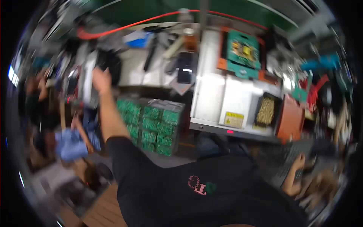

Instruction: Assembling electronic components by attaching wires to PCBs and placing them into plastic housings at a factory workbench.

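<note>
My left arm stretches up and to the left, and my left hand (pixel 101 80) is smeared by motion. It is nearest to a pale upright edge (pixel 88 77) and a black object (pixel 110 65), both too blurred to name. Whether the fingers touch or hold anything cannot be made out. My right hand is out of view. Below and to the right of my left hand, several green circuit boards (pixel 157 126) stand in rows in a grey holder. A dark, flat, phone-like device (pixel 184 68) lies on the cluttered bench (pixel 132 77).
At right stands a white machine (pixel 209 96) with a small red display. On it are a green board fixture (pixel 243 53), a black tray of gold-coloured small parts (pixel 266 109) and an orange tray (pixel 290 119). Other people sit at left and lower right.
</note>
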Action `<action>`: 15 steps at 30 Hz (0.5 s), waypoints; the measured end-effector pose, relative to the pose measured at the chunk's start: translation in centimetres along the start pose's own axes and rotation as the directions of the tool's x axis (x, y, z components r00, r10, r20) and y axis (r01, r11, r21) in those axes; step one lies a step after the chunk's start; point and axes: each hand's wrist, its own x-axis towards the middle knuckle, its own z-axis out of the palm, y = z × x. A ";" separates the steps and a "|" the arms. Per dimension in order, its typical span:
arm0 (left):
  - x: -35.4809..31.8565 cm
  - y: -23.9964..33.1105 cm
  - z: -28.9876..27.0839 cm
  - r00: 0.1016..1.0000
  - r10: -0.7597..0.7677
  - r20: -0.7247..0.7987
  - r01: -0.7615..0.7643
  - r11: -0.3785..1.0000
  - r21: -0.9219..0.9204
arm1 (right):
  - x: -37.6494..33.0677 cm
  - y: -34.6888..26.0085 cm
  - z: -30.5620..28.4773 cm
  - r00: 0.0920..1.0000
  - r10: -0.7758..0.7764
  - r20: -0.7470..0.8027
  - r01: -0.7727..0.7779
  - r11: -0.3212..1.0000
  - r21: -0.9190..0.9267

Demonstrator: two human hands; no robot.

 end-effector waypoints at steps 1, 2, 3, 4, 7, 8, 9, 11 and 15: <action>0.7 -7.0 1.7 0.989 0.146 -0.038 -0.141 0.983 0.115 | -0.9 -5.3 1.3 0.997 0.017 0.074 -0.025 0.995 0.102; 0.3 -12.9 3.1 0.981 0.184 0.059 -0.189 0.976 0.110 | -1.4 -12.8 0.8 0.979 0.083 0.188 -0.082 0.997 -0.015; 0.6 -17.6 3.6 0.973 0.135 0.186 -0.196 0.909 0.367 | -1.1 -15.3 0.7 0.968 0.077 0.238 -0.084 0.996 0.021; 1.9 -21.5 3.1 0.969 0.182 0.165 -0.243 0.810 0.534 | -0.9 -14.3 2.1 0.988 -0.072 0.134 0.063 0.995 0.074; 2.8 -6.0 -1.4 0.967 0.087 -0.240 -0.089 0.996 0.002 | -6.9 -7.4 -3.9 0.990 0.132 -0.044 -0.128 0.989 0.079; 1.6 -5.1 -5.9 0.897 0.164 -0.411 -0.232 0.965 -0.122 | -8.0 -12.2 -3.4 0.950 0.310 0.045 -0.311 0.919 0.241; -0.4 0.8 -10.2 0.862 0.235 -0.449 -0.353 0.914 -0.199 | -9.1 -11.4 -3.7 0.948 0.318 0.007 -0.307 0.911 0.275; -10.0 11.5 -19.4 0.885 0.270 -0.379 -0.419 0.815 -0.400 | -8.8 -9.9 -2.3 0.952 0.306 -0.017 -0.289 0.916 0.278; -25.9 32.9 -26.6 0.647 0.727 -0.231 -0.450 0.119 -0.885 | -9.9 -9.7 -0.5 0.911 0.412 -0.009 -0.370 0.828 0.421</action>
